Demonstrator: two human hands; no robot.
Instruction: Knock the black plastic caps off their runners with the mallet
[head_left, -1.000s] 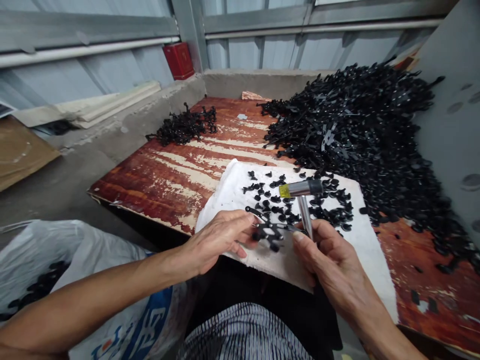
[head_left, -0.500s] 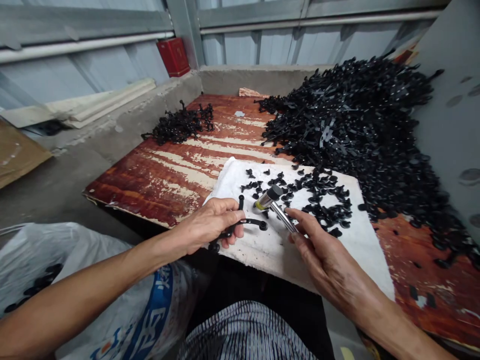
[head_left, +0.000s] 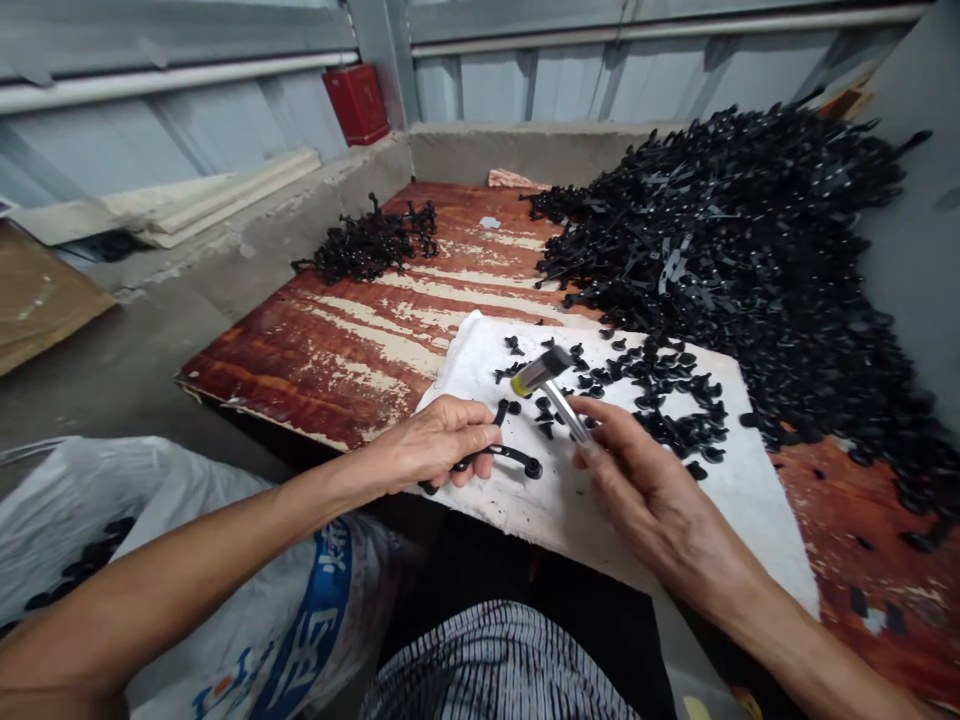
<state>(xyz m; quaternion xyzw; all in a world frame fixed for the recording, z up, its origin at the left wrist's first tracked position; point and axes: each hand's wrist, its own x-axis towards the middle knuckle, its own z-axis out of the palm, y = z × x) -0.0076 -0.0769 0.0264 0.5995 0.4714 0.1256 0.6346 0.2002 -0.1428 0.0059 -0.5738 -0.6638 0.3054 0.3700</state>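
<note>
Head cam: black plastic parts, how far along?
Done: loose bits litter the white pad, plus a small pile. In hand: left hand pins a black branched part on the pad, right hand holds a small hammer. Left: the big heap, by far most.

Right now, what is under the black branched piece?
The white pad, lying on the red board. The left hand covers the near end of the black branched piece, so nothing shows there.

A slab (head_left: 742,500) lies on the worktop's (head_left: 337,350) near edge, with loose pieces (head_left: 667,400) strewn over its far half. At its near-left corner the left hand (head_left: 431,445) holds a branched part (head_left: 510,455). The right hand's (head_left: 645,500) hammer (head_left: 541,371) hangs at one o'clock from it. From the slab, the large heap (head_left: 750,230) lies at two o'clock, the small heap (head_left: 371,245) at eleven and the sack (head_left: 150,540) at eight.
</note>
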